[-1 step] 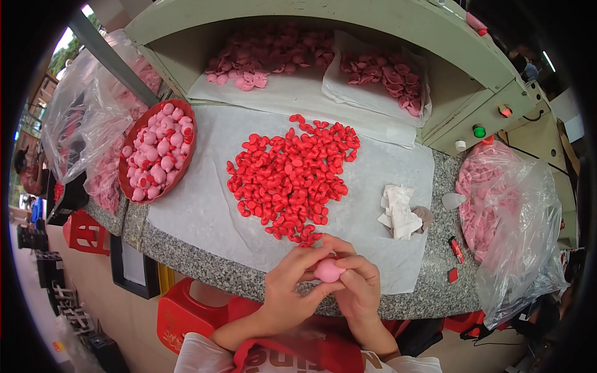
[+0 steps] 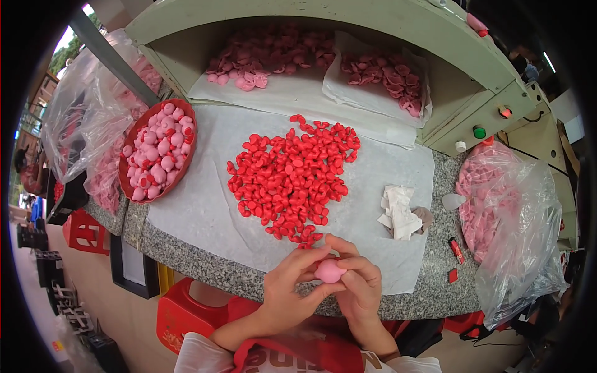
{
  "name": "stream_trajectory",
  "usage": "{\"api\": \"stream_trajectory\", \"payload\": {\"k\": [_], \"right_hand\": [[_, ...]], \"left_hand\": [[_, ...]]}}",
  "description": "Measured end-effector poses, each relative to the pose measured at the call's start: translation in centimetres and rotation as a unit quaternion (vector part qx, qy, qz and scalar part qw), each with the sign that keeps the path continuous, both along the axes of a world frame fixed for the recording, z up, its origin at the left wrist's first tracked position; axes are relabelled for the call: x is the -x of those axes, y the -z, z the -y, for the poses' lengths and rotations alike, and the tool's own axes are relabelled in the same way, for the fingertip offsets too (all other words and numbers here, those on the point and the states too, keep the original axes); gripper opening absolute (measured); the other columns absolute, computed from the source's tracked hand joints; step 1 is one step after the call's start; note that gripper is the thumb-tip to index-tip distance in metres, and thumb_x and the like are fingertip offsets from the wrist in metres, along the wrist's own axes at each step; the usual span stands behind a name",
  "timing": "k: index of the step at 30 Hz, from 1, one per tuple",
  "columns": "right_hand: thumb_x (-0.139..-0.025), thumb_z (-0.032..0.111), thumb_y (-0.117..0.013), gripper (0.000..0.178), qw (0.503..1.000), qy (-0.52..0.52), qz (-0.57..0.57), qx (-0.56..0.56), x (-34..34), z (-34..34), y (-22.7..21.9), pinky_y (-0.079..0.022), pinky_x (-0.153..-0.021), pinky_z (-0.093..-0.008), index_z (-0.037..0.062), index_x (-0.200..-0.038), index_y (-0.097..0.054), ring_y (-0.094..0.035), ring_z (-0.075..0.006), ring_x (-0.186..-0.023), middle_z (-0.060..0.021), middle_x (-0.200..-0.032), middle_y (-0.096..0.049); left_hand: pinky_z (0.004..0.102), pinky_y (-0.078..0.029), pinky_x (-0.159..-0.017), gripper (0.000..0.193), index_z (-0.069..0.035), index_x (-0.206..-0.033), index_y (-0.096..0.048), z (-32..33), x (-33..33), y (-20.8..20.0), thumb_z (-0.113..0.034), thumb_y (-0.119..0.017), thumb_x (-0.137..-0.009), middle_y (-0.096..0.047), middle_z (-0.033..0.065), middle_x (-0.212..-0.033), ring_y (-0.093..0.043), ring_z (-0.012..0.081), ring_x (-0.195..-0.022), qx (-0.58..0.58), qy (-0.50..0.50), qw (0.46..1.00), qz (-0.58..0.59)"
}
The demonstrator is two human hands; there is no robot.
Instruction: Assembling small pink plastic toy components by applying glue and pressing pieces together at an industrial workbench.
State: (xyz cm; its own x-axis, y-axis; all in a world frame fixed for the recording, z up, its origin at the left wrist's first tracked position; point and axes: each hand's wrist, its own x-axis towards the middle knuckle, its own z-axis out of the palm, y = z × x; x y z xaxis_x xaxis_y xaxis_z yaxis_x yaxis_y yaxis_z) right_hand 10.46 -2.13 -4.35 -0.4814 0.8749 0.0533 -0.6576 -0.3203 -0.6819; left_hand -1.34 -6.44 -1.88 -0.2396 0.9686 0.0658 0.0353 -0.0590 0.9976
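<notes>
While one pink piece is worked, a broad heap of red ones is left

Although a good number of pieces seem to be finished, the work is judged to be well short of done. Pink shells (image 2: pixel 267 53) are held in the largest container, the open-fronted pale green cabinet (image 2: pixel 373 22), where they are spread loosely on white lining. On either side of the granite worktop (image 2: pixel 211 256), a clear plastic bag is stocked with more pink stock: the left bag (image 2: pixel 74 124) is seen partly behind the basin, and the right bag (image 2: pixel 528 230) is slumped over the worktop's edge. By these supplies, much appears to be left.

On the white paper sheet (image 2: pixel 199 186), a heap of red pieces (image 2: pixel 289 174) is spread in the middle, loose and apparently unused. At the sheet's left edge, the red basin (image 2: pixel 125 177) is filled with rounded pink bodies, many with red parts among or on them; these are taken to be the completed ones.

At the near edge, just below the heap, the pink piece (image 2: pixel 329 271) is pinched between both hands. By the left hand (image 2: pixel 288 285) it is gripped with thumb and curled fingers; by the right hand (image 2: pixel 362 287) its other end is closed upon. Whether a red part is joined to it cannot be told.
</notes>
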Motion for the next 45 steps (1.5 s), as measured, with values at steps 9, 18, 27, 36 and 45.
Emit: {"api": "stream_trajectory", "payload": {"k": [9,18,27,36,45], "right_hand": [[-0.078,-0.001,-0.051,0.021,0.998,0.029,0.024,-0.052,-0.2,0.4,1.0,-0.029,-0.097,-0.0422,-0.0001,-0.097,-0.059,-0.038,-0.0319,-0.116,-0.0242,-0.12,-0.042],[-0.078,-0.002,-0.05,0.021,0.998,0.024,0.019,-0.054,0.1,0.2,1.0,-0.031,-0.096,-0.0418,-0.0011,-0.096,-0.059,-0.041,-0.0312,-0.114,-0.0248,-0.119,-0.043],[-0.079,-0.001,-0.05,0.018,0.998,0.05,-0.001,-0.028,0.7,0.5,1.1,-0.035,-0.093,-0.04,-0.0005,-0.094,-0.059,-0.045,-0.029,-0.109,-0.0239,-0.117,-0.045],[-0.079,0.0,-0.05,0.017,0.998,0.056,0.009,-0.035,0.6,0.6,1.6,-0.035,-0.092,-0.0396,0.0004,-0.094,-0.057,-0.046,-0.0278,-0.107,-0.0231,-0.115,-0.046],[-0.078,-0.002,-0.05,0.017,0.998,0.044,0.035,-0.03,0.5,-0.1,1.0,-0.037,-0.09,-0.0383,-0.0009,-0.093,-0.058,-0.046,-0.0265,-0.107,-0.0217,-0.113,-0.048]], "left_hand": [[0.0267,-0.052,-0.068,0.038,0.002,-0.098,-0.057,-0.2,0.6,0.6,0.001,-0.071,-0.063,-0.056,0.0176,-0.097,-0.06,0.0214,-0.085,-0.122,0.007,0.987,-0.103],[0.0276,-0.05,-0.064,0.032,0.001,-0.095,-0.057,-0.2,0.3,1.1,-0.003,-0.07,-0.065,-0.058,0.0177,-0.093,-0.061,0.0225,-0.079,-0.159,-0.03,0.976,-0.148],[0.0268,-0.05,-0.065,0.031,0.001,-0.096,-0.057,-0.1,-0.3,2.0,-0.003,-0.068,-0.066,-0.058,0.0169,-0.092,-0.061,0.0233,-0.079,-0.17,-0.064,0.964,-0.192],[0.0272,-0.05,-0.066,0.03,0.002,-0.095,-0.057,-0.2,-0.3,2.1,-0.002,-0.068,-0.067,-0.057,0.0176,-0.092,-0.061,0.0237,-0.08,-0.17,-0.058,0.967,-0.182],[0.0259,-0.05,-0.068,0.03,0.002,-0.095,-0.057,-0.4,-0.5,2.6,0.0,-0.068,-0.067,-0.055,0.0153,-0.098,-0.058,0.0202,-0.085,-0.158,-0.054,0.983,-0.072]]}}
